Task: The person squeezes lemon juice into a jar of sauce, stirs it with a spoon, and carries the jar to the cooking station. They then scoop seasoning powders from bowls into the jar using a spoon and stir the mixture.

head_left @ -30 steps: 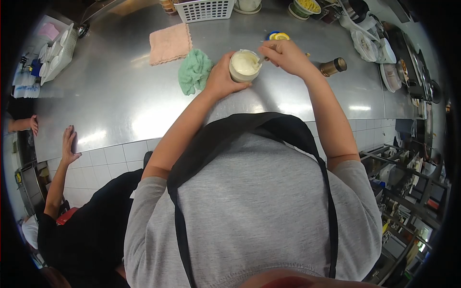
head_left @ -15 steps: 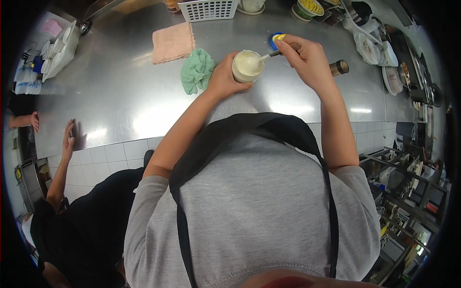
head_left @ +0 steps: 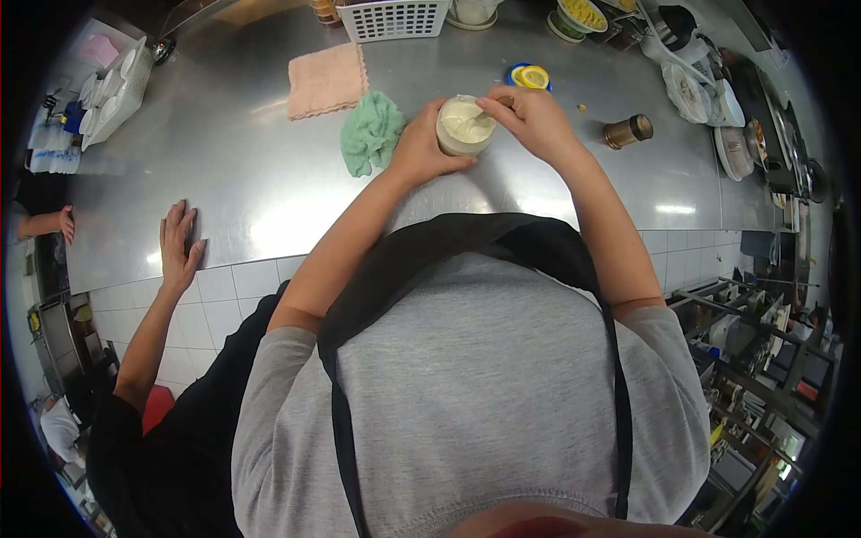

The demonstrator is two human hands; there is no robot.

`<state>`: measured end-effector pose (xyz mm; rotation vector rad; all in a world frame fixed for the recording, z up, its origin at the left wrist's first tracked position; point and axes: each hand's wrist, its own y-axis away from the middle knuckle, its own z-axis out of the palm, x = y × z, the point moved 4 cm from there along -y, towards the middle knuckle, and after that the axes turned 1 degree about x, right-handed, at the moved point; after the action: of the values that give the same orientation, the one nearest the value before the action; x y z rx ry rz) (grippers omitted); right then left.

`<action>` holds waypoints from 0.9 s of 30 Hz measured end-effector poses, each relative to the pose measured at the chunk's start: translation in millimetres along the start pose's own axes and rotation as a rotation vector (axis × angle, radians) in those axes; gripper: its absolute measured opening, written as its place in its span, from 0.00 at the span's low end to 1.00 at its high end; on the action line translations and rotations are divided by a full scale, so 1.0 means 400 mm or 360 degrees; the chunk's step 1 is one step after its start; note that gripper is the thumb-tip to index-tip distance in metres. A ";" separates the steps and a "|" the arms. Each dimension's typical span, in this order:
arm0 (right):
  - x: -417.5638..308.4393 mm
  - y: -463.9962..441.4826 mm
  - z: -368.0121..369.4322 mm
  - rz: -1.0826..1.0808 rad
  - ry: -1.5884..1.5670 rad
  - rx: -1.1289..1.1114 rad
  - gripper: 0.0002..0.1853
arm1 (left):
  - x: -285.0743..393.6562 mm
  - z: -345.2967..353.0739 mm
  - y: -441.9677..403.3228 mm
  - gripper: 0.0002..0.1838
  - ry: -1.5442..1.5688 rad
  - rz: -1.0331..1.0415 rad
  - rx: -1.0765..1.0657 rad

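My left hand [head_left: 419, 148] is wrapped round the side of a jar [head_left: 464, 146] of thick, creamy white stuff, its mouth facing up. A spoon [head_left: 482, 117] dips into the jar, and my right hand [head_left: 535, 124] grips its handle just above the rim. The spoon's bowl is mostly sunk in the cream. Beyond my right hand lies a blue and yellow lid [head_left: 531, 78] on the steel table. A crumpled green cloth [head_left: 370, 133] is beside my left hand, and a folded peach cloth [head_left: 327, 81] lies behind it.
On the right a brown shaker with a dark cap [head_left: 628, 132] lies on the steel table [head_left: 242, 134]. A white basket [head_left: 395, 20] and a bowl of yellow food [head_left: 578, 16] stand at the back. At left, a co-worker's hand [head_left: 179, 242] rests on the table edge; another person's hand [head_left: 66, 224] is farther left.
My right hand has moved left and closer to the jar, pushing the spoon deeper and uncovering the lid and shaker. The co-worker's hand has shifted right onto the table.
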<state>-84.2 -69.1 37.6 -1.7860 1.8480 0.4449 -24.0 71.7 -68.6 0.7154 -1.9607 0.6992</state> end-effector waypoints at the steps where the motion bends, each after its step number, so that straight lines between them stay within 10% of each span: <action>1: -0.011 -0.001 -0.010 -0.0003 0.0001 0.0000 0.14 | 0.000 0.000 -0.002 0.49 0.0000 0.0001 0.0003; 6: -0.102 0.008 -0.089 -0.0489 0.0197 0.0063 0.12 | -0.007 0.003 0.000 0.48 -0.0007 -0.0011 -0.0006; 27: -0.077 -0.009 -0.099 -0.0194 -0.0009 -0.0114 0.16 | 0.003 -0.002 0.001 0.49 -0.0009 -0.0014 -0.0007</action>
<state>-86.6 -67.0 87.9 -1.9305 1.7281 0.4745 -24.4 72.2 -67.3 0.7237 -1.9624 0.6881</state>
